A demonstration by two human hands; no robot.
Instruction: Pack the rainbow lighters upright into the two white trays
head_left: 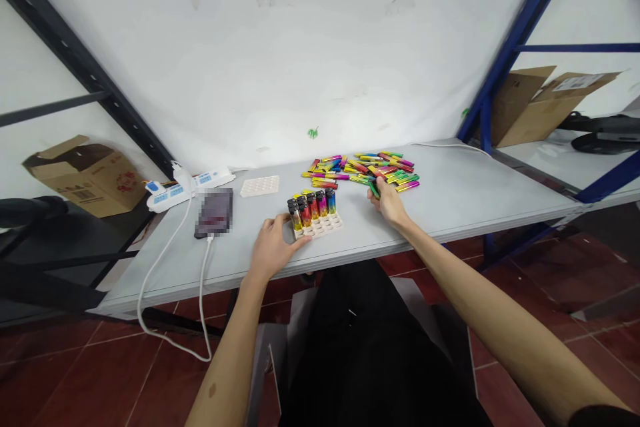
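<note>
Lighters with black tops and shiny bodies in red, yellow, pink and blue stand upright in a pale, holed tray, near the middle of a long grey table; open round holes show along the tray's near side. My left hand is partly closed around the tray's left end, the thumb along the near edge and the fingers bent at the left side, so the grip is loose and about as wide as that corner. My right hand, to the right of the tray and well apart from it, is closed in a pinch on one green lighter with a dark end; the fingers hide part of it. Just beyond that hand lies a loose pile of lighters, on their sides and pointing many ways, in yellow, green, red, pink and blue. To the left, a second holed tray lies flat, with no lighters standing in it. Farther left, I see a blurred dark device with a white cable at its near end, and a white power strip behind it. An open cardboard box sits beyond the table's left end, another cardboard box on the far right, and a scuffed white wall rises behind.
</note>
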